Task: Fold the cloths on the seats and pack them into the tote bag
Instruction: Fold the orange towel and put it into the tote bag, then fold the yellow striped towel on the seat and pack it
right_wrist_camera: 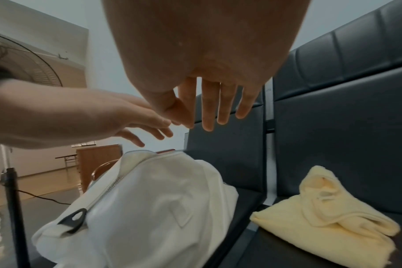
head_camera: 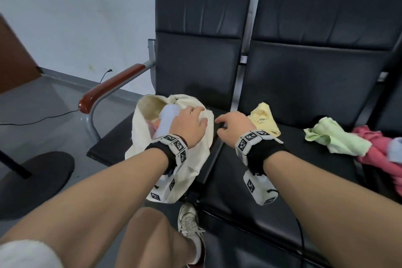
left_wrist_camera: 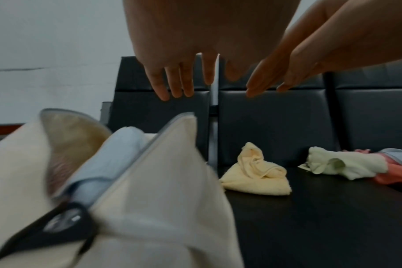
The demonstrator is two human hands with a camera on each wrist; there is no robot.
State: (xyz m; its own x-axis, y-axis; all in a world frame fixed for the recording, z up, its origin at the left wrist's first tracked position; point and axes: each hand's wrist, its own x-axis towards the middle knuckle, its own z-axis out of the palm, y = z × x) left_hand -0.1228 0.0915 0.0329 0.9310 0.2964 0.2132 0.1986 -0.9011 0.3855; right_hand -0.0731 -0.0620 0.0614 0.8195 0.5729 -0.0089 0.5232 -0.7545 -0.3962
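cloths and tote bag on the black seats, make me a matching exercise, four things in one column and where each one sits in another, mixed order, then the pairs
Things
1. cream canvas tote bag
2. pale blue folded cloth
3. crumpled yellow cloth
4. crumpled light green cloth

Places
A. inside the open bag
B. on the second seat, nearest the bag
C. on the end seat beside the wooden armrest
D. on the second seat, touching the pink cloth

Pairs: 1-C, 2-A, 3-B, 4-D
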